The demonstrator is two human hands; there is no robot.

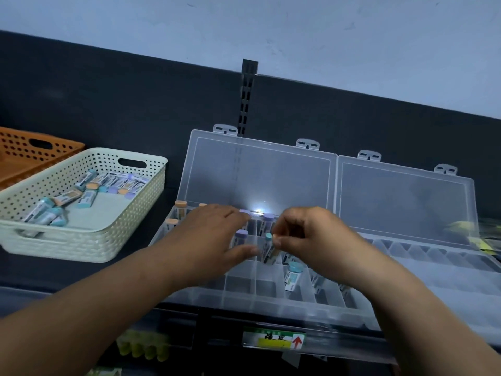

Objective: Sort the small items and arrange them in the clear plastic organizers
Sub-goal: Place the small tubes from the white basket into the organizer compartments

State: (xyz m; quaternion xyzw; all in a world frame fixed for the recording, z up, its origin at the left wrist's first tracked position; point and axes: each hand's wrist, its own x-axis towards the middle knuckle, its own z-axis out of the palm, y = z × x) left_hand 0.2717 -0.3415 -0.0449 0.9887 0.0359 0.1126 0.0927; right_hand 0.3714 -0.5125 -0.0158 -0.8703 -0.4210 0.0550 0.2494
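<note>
Furthest to the left of the left organizer (244,297) sits an orange basket (24,153). Between that and the organizer stands a cream basket (89,240) with a good heap of capped tubes (89,196) in it, teal, purple and orange lids all mixed. To my eye the sorting is well short of done. The left organizer stands on the shelf with its lid (257,172) tipped back. At its back left corner a few orange-capped tubes (180,207) stand upright in their compartments, so that colour looks started. The left hand (214,234) lies spread over the organizer's rear rows, fingers straight and loose and gripping nothing. Its thumb reaches toward the middle, and I cannot tell whether it touches anything. Just past it, purple-capped tubes (240,237) stand in the middle compartments. The right hand (306,234) hovers over the organizer's centre, pinching a teal-capped tube (269,248) near its cap with the tube tilted, bottom end down. It seems about to go into a compartment. Toward the organizer's front right another teal tube (292,275) is already slotted in, with a few more beyond it. Most of the front row looks bare. To the right of the left organizer, touching its side, the second organizer (433,270) is open too, and I can make out nothing in its compartments.
</note>
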